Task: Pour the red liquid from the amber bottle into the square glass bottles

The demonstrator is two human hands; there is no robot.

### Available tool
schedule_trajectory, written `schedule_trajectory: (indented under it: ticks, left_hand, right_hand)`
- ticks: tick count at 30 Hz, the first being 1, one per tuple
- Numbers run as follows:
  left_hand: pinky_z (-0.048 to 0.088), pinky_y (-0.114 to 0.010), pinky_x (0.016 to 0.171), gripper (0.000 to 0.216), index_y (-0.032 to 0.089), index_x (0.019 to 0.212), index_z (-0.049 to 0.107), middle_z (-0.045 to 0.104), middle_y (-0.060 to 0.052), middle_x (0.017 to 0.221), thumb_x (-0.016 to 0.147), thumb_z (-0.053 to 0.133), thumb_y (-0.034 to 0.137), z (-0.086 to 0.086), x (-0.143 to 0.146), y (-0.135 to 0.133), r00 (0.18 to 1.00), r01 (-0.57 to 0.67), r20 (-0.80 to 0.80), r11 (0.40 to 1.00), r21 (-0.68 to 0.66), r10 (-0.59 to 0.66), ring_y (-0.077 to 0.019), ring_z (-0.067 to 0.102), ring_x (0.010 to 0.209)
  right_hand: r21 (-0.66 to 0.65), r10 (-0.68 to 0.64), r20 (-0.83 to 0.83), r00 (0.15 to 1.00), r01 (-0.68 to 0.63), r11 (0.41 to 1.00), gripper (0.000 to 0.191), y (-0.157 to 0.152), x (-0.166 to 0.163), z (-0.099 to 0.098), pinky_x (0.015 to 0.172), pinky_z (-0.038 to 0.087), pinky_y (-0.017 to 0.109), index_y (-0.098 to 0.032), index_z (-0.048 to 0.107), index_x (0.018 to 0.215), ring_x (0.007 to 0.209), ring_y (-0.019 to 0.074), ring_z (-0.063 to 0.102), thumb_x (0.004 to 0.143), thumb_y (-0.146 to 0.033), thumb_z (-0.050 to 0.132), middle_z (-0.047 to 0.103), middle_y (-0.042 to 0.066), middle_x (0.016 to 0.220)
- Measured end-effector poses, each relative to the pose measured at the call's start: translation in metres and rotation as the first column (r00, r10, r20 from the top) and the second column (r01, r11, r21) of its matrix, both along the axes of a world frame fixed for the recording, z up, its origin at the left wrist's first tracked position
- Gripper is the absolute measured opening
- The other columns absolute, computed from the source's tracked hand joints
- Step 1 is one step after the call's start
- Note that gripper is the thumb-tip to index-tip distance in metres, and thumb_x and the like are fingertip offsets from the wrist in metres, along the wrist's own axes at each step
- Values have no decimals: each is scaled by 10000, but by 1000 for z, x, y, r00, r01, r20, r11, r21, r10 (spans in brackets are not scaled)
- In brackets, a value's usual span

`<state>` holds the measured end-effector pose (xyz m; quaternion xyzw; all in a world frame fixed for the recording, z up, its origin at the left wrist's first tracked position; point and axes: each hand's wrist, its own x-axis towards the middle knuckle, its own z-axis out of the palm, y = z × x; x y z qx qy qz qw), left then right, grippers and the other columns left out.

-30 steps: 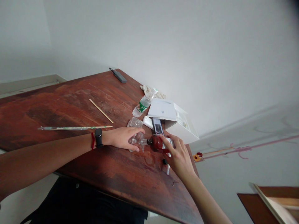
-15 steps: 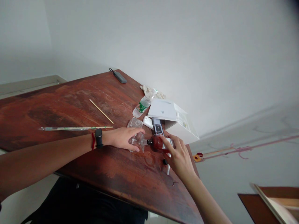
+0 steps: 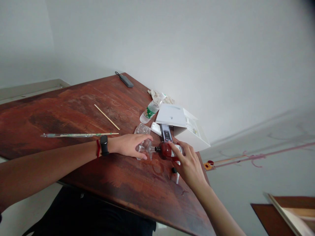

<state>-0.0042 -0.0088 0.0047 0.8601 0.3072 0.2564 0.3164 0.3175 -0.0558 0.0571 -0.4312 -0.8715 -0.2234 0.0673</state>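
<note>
My left hand (image 3: pixel 129 145) wraps its fingers round a small clear plastic funnel-like piece (image 3: pixel 145 148) lying on the brown wooden table (image 3: pixel 73 111). Its narrow end meets the neck of a dark red bottle (image 3: pixel 166 151), which lies tipped on its side. My right hand (image 3: pixel 188 164) grips that bottle from the right, fingers over its white label. A small black cap (image 3: pixel 173 170) rests on the table just below my right hand. I wear a black watch and a red band on the left wrist.
Behind the bottle stand a white open box (image 3: pixel 183 126), a clear water bottle (image 3: pixel 151 109) with a green label and a clear plastic cup (image 3: pixel 142 129). A thin wooden stick (image 3: pixel 106 117), a long paintbrush (image 3: pixel 78 134) and a grey pouch (image 3: pixel 126 80) lie farther off.
</note>
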Motion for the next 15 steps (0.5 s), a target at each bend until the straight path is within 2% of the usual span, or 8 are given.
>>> schedule_trajectory:
  ticks: [7,15]
  left_hand:
    - [525,-363,956,705,219,1439,522,718,-121,1359,854,857,425,2,0,-1,1000,-3,-22,1000,-22,3,-318,732,1171]
    - [522,-357,955,702,220,1436,515,721,-120,1354,854,855,416,2,0,0,1000,-5,-24,1000,-20,5,-310,737,1160]
  right_hand:
    - [-9,-4,-8,1000,4,1000,901,0,-2,1,983,603,517,-366,384,1646,1282,352,587,852,-10,618,571,139,1471]
    - [1,0,0,1000,0,1000,915,-1,-3,2,989,601,523,-375,365,1653,1276,353,585,852,-11,615,568,137,1463]
